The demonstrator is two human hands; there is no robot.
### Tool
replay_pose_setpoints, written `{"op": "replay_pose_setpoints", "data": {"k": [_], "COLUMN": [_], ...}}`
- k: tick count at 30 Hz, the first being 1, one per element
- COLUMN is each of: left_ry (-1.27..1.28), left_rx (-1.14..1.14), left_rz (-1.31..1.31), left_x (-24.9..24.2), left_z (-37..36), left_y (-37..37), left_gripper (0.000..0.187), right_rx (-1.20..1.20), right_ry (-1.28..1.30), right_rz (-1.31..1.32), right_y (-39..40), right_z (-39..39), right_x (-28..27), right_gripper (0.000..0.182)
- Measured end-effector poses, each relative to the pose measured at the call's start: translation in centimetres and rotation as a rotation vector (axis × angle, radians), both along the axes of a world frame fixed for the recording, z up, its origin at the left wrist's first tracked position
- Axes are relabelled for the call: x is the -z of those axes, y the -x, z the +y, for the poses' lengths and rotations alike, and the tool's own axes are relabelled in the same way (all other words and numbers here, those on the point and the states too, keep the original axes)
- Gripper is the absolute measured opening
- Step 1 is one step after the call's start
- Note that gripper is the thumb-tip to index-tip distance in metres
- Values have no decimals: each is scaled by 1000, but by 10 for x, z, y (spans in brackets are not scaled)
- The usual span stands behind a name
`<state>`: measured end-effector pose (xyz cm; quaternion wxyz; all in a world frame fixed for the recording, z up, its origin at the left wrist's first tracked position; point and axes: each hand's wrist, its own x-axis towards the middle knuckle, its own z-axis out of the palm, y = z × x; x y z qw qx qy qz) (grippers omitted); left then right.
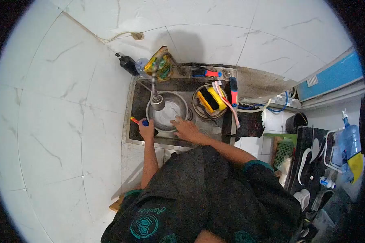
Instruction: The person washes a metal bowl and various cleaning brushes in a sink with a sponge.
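A round metal basin [184,106] sits in the sink under the faucet head [157,103], with whitish water or suds inside. At its left rim, my left hand [146,130] is closed around a slim tool with a yellow, red and blue handle [134,120]. The tool's working end is mostly hidden by the hand. My right hand [185,130] reaches over the basin's near right side, fingers apart, with the fingertips at the inner surface. Nothing shows in its grasp.
Right of the basin, a bowl [195,109] holds a yellow brush with black bristles [209,100]. Red-and-blue brushes [213,73] lie along the metal sink's edge [150,143]. A yellow pouch [164,69] and dark bottle [127,64] stand behind. A cluttered black surface [302,158] is at right.
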<state>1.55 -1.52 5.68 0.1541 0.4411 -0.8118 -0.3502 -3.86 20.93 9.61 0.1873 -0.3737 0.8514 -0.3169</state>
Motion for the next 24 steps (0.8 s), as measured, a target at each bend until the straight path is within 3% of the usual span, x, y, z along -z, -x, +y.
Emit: {"op": "replay_pose_setpoints", "data": {"k": [1,4,7,10,13,14,17,21,22,24], "left_ry": [9,-15,-46,-91,7,-28,-60,-5,-42,-109], "left_rx": [-22,-47,-41,-24,9,17,35,101,90,64], "left_rz": [-4,77,-23,91,65,147,186,179,162,136], "left_x": [0,-5,-30,-23,-24,-38,-36,-35,-36,-42], "left_z": [-2,-6,-4,-15,-25,-18,-29,-39,-38,-36], "left_y": [-1,-11,-17,-31,-47,-49,-58,-62,-61,-56], "left_gripper": [43,46,50,53,46,40,37,32,32,31], "right_rx": [36,125,193,238,350,454,837,930,969,935], "right_ry": [-5,197,173,45,123,146,226,200,235,241], "right_rz": [-16,290,114,-138,-326,-320,-381,-287,-180,-211], "right_y": [-3,-12,-21,-20,-23,-25,-4,12,6,-1], "right_z": [-7,-17,-26,-38,-53,-65,-63,-46,-49,-57], "right_x": [15,44,44,42,63,98,80,68,68,64], "right_gripper": [48,41,34,47,56,60,59,55,54,51]}}
